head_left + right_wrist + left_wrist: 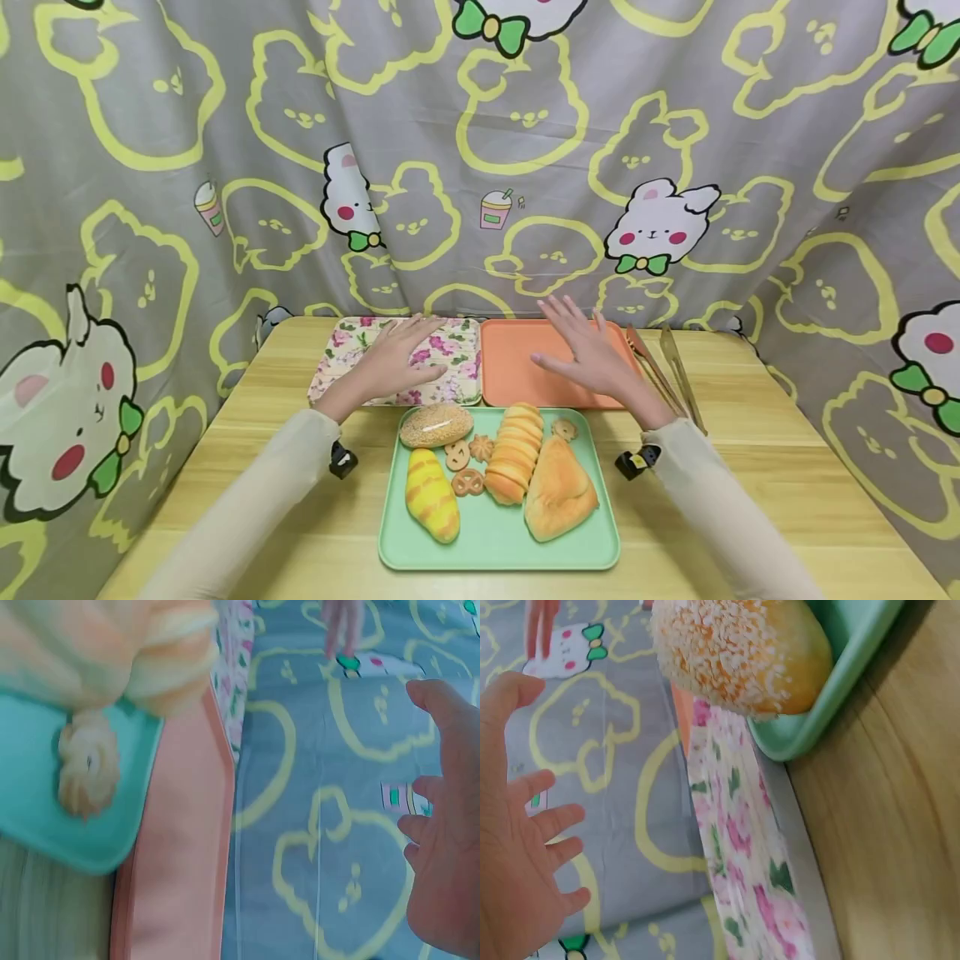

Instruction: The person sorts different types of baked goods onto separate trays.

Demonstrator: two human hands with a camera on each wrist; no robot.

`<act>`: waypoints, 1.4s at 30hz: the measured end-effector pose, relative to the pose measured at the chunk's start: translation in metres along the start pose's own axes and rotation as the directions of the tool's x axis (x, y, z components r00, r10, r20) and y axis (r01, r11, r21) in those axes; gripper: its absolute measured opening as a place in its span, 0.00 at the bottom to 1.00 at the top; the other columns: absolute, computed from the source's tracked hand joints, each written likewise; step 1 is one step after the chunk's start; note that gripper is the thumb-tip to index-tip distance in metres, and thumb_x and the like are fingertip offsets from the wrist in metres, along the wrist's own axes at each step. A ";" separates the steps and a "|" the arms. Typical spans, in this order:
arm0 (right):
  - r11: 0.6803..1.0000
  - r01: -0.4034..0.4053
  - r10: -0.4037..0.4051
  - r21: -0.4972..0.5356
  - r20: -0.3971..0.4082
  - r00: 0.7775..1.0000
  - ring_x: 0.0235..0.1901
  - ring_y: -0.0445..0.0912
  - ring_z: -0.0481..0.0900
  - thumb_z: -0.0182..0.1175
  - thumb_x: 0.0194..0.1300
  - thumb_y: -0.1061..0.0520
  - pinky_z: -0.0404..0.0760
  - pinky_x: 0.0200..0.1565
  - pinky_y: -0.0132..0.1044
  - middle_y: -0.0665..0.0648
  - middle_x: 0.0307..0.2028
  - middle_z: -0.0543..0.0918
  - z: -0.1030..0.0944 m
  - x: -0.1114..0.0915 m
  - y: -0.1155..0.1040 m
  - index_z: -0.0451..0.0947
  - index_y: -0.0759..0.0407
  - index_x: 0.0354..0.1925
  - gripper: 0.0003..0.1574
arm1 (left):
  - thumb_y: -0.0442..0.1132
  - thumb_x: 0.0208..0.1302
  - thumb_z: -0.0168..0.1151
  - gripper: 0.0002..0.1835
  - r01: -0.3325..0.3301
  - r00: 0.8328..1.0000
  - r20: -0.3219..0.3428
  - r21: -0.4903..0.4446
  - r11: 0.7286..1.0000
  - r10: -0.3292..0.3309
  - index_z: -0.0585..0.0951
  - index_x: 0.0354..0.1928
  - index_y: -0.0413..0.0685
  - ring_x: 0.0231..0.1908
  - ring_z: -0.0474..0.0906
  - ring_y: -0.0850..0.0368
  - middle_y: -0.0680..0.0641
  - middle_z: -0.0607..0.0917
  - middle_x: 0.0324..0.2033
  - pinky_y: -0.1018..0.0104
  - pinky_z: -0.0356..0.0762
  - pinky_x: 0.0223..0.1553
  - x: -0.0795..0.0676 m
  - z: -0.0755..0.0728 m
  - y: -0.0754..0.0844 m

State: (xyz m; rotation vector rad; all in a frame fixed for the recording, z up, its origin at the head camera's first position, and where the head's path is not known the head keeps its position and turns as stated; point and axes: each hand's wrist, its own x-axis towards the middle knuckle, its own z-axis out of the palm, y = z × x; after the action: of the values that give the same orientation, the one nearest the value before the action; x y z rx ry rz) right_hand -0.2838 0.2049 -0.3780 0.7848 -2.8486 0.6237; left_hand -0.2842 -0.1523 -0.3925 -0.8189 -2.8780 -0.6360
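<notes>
Both hands are raised flat with fingers spread and straight, holding nothing. The left hand (395, 354) hovers over the rectangular floral-patterned tray (352, 350), and the right hand (585, 354) over the plain orange plastic tray (510, 367) just beside it (the two trays sit edge to edge at the far side of the light wooden table (750, 467)). Nearer the person, a mint-green tray (495, 542) carries a round sesame-topped bun (436, 425), several other loaves and small pretzel biscuits. Metal tongs (675, 367) lie right of the orange tray.

Floral tray (352, 350) left of plain tray (510, 367); tongs (667, 367) seemingly rightmost.
</notes>
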 end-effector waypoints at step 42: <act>0.840 -0.539 0.532 0.057 0.108 0.840 0.65 0.82 0.60 0.63 0.70 0.43 0.68 0.61 0.74 0.89 0.70 0.52 -0.020 -0.103 0.155 0.31 0.77 0.77 0.66 | 0.33 0.62 0.69 0.12 0.100 0.970 0.241 -0.359 0.928 -0.011 0.85 0.48 0.41 0.35 0.83 0.61 0.49 0.87 0.33 0.69 0.84 0.38 -0.050 0.028 -0.045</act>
State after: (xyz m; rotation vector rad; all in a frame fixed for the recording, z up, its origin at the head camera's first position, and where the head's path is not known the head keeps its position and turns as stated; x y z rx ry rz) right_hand -0.2750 0.3818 -0.4378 -0.0094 -3.1477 0.7906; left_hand -0.2641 -0.1990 -0.4440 -0.9112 -3.0465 -1.1937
